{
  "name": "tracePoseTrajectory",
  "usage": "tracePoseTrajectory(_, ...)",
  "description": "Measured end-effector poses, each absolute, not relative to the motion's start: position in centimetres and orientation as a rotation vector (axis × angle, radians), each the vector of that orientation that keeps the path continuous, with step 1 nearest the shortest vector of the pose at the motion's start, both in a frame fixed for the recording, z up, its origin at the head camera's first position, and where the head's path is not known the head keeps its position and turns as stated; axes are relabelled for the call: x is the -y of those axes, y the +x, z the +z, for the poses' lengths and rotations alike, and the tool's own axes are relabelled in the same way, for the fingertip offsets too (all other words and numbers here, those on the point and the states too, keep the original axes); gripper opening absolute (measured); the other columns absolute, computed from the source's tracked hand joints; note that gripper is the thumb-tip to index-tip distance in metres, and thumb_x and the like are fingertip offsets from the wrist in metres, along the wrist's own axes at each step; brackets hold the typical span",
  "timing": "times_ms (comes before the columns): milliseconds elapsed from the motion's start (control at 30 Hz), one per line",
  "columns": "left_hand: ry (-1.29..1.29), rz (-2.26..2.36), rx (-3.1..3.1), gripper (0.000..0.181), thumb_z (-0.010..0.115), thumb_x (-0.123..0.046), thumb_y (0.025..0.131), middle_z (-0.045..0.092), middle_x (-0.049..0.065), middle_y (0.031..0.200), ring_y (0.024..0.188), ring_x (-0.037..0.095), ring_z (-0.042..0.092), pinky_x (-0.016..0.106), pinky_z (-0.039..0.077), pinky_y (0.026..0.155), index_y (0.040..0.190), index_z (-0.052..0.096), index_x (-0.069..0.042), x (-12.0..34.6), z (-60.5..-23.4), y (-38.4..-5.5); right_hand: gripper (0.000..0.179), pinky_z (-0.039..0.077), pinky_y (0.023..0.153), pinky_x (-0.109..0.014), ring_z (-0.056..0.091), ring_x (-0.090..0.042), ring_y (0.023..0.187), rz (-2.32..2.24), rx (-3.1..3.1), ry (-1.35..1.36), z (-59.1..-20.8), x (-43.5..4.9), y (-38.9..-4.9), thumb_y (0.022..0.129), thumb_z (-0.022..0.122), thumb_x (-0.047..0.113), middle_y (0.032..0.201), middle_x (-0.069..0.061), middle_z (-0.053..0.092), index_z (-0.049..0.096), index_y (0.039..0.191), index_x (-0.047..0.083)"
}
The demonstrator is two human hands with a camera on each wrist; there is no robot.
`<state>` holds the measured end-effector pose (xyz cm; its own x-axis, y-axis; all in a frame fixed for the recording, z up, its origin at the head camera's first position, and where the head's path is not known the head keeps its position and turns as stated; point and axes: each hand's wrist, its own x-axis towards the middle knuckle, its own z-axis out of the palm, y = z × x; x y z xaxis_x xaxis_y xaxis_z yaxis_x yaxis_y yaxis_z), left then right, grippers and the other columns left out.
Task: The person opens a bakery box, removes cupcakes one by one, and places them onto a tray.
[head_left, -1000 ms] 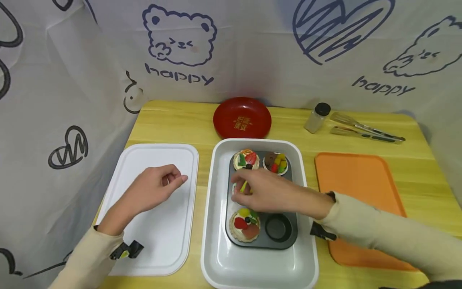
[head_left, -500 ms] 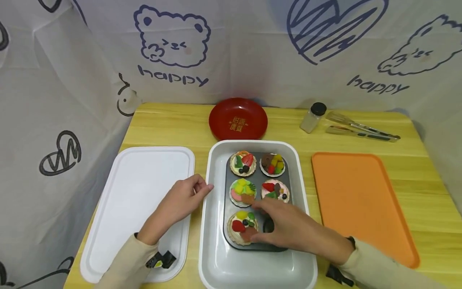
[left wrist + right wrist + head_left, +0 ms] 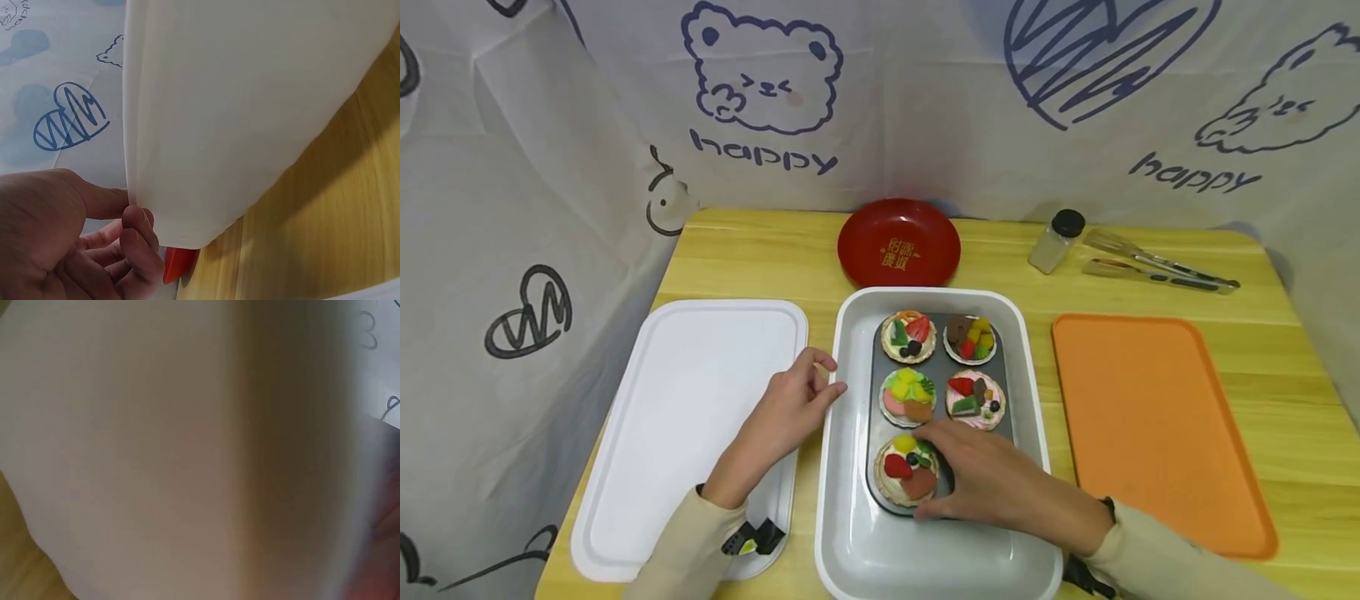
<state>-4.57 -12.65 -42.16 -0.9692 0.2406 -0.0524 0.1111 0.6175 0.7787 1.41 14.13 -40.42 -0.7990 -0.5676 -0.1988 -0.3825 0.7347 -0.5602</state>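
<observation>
My left hand pinches the left rim of a deep white tray; the left wrist view shows the thumb and fingertips at the tray's edge. Inside the tray lies a dark muffin tin with fruit tarts in its cups. My right hand curves round the right side of the front-left fruit tart, forefinger at its far edge and thumb at its near edge. That hand covers the front-right cup. A blurred pale sleeve fills most of the right wrist view.
Several other tarts, such as the strawberry one, sit in the tin. A white flat tray lies left, an orange tray right. Behind stand a red plate and a black-capped jar, with tongs beside it.
My right hand has moved from the middle-left tart toward the front-left tart, uncovering the middle row. My left hand has moved right, from over the white flat tray to the deep tray's rim.
</observation>
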Motion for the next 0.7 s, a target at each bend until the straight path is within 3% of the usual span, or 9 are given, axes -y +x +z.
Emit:
tracePoseTrajectory(233,0.318,1.264,-2.694,0.03,0.07,-0.013,0.094,0.054,0.0,0.07,0.059,0.012,0.051,0.03,0.044,0.06,0.118,0.053,-0.006,12.4,-42.0,-4.4,0.088,0.049,0.1,-0.045,0.054,-0.022,0.126,-0.784,-2.563,-0.766,-41.2,-14.3,1.8,0.069,0.091,0.045,0.155,0.0,0.04,0.052,0.14,0.01)
tracePoseTrajectory(533,0.325,1.25,-2.693,0.031,0.069,-0.013,0.095,0.053,0.001,0.07,0.058,0.014,0.05,0.031,0.044,0.058,0.119,0.052,-0.006,12.3,-41.7,-4.8,0.086,0.048,0.099,-0.045,0.055,-0.023,0.12,-0.812,-2.395,-0.646,-40.1,-14.1,0.9,0.077,0.085,0.047,0.14,-0.009,0.05,0.049,0.141,0.003)
tracePoseTrajectory(700,0.299,1.247,-2.669,0.031,0.069,-0.013,0.095,0.053,0.001,0.07,0.058,0.014,0.05,0.031,0.044,0.059,0.119,0.052,-0.007,12.2,-41.9,-4.8,0.073,0.049,0.097,-0.043,0.057,-0.02,0.113,-0.828,-2.386,-0.626,-39.8,-14.0,0.7,0.079,0.083,0.045,0.129,-0.008,0.056,0.055,0.133,0.003)
